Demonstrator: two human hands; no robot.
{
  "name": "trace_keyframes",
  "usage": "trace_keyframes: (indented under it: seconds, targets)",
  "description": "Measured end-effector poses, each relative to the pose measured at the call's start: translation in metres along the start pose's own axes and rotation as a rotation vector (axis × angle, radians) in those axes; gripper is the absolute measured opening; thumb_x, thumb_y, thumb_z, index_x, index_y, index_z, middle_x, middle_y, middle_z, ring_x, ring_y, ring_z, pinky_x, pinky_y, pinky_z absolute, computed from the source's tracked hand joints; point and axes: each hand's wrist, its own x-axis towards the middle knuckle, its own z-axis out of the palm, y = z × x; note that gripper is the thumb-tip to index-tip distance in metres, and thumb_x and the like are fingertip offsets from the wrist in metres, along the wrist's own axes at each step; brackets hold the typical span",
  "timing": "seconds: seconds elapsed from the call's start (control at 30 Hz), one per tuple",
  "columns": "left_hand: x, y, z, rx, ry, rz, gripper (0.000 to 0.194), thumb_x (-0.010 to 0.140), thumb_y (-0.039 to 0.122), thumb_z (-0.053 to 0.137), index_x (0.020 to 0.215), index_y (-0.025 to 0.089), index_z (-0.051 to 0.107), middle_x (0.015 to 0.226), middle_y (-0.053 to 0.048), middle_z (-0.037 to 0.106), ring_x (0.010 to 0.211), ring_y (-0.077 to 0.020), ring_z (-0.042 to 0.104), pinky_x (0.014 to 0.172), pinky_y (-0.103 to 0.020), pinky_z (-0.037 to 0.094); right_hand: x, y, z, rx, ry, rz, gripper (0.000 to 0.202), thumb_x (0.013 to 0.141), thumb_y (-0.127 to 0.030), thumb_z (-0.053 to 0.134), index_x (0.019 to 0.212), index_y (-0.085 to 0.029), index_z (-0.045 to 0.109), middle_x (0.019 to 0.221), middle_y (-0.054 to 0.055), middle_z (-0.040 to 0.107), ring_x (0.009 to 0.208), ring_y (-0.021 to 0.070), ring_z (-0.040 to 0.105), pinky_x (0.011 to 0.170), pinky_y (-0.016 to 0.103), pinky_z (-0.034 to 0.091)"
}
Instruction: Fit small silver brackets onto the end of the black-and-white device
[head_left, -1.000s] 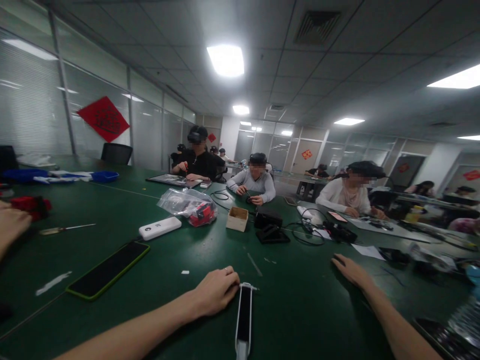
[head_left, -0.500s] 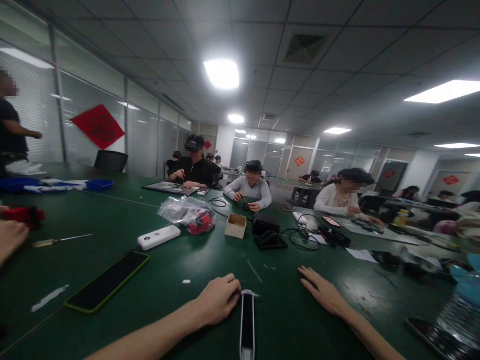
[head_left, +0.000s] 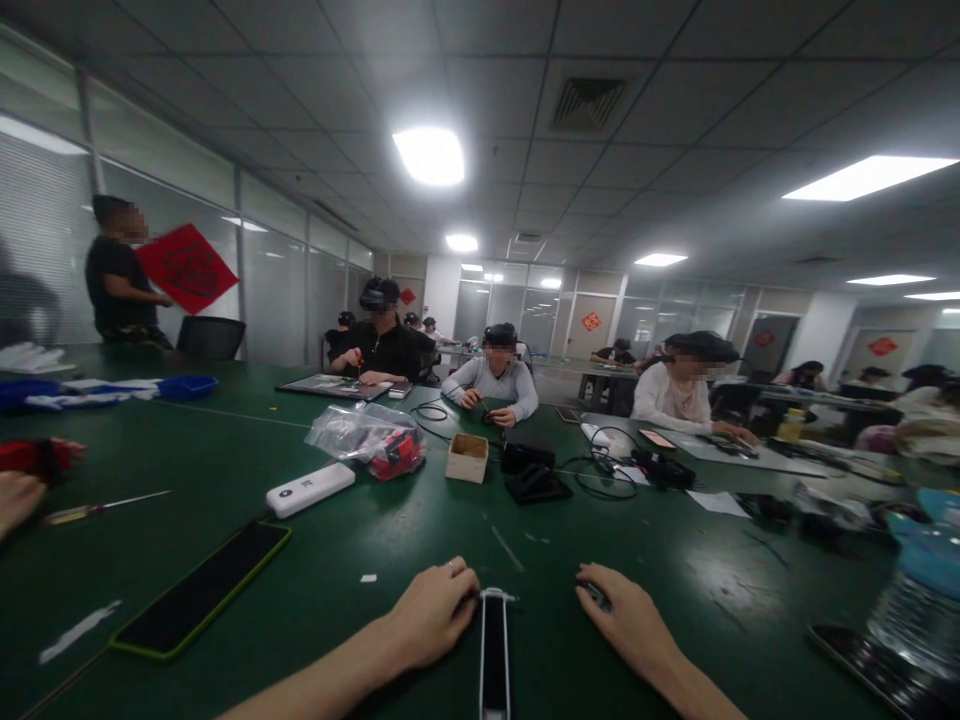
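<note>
My left hand (head_left: 435,612) rests on the green table, fingers curled and pressed together. Its fingertips sit at the upper left corner of a long, slim thing with a white frame and dark face (head_left: 494,650). A thin crosspiece sticks out at that thing's far end. Whatever lies inside the left fingers is hidden. To the right, my right hand (head_left: 628,612) is bent over the tabletop, thumb and fingers curved around a small dark thing (head_left: 597,597) too unclear to name. Beyond the left hand lies a small white scrap (head_left: 368,578).
Left are a green-edged phone (head_left: 202,590), white power bank (head_left: 311,490), screwdriver (head_left: 105,508) and another person's hand (head_left: 19,500). Ahead stand a small open box (head_left: 466,458), a plastic bag (head_left: 367,438) and black devices (head_left: 534,470). A water bottle (head_left: 919,600) stands right. Co-workers sit opposite.
My right hand has moved left, and its outstretched fingers have curled around the small dark thing. My left hand stays by the slim thing. A standing person at far left has come further into view.
</note>
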Motion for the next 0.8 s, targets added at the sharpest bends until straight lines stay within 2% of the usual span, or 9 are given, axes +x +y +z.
trace_keyframes:
  seconds: [0.23, 0.53, 0.8]
  targets:
    - [0.001, -0.003, 0.003, -0.010, 0.007, 0.015, 0.014, 0.088, 0.020, 0.043, 0.097, 0.022, 0.054, 0.099, -0.002, 0.056, 0.085, -0.0163, 0.055, 0.072, -0.026, 0.042, -0.006, -0.001, -0.006, -0.020, 0.045, -0.090, 0.031, 0.085, -0.035, 0.042, 0.095, -0.020, 0.068, 0.104, 0.008, 0.067, 0.099, 0.0221, 0.060, 0.088, 0.032, 0.045]
    - [0.003, -0.003, 0.004, -0.003, 0.011, 0.003, 0.015, 0.086, 0.018, 0.043, 0.096, 0.021, 0.055, 0.099, -0.004, 0.056, 0.086, -0.0172, 0.056, 0.074, -0.027, 0.043, -0.003, 0.012, 0.001, 0.007, 0.085, -0.175, 0.031, 0.089, -0.035, 0.040, 0.094, -0.020, 0.068, 0.095, 0.007, 0.067, 0.090, 0.0201, 0.061, 0.083, 0.032, 0.046]
    - [0.001, 0.000, 0.000, 0.004, -0.005, 0.001, 0.015, 0.087, 0.019, 0.043, 0.096, 0.021, 0.055, 0.099, -0.003, 0.056, 0.085, -0.0164, 0.056, 0.074, -0.026, 0.044, -0.003, 0.012, -0.004, 0.052, 0.240, -0.257, 0.029, 0.091, -0.035, 0.040, 0.091, -0.020, 0.066, 0.091, 0.008, 0.066, 0.086, 0.0207, 0.059, 0.077, 0.033, 0.048]
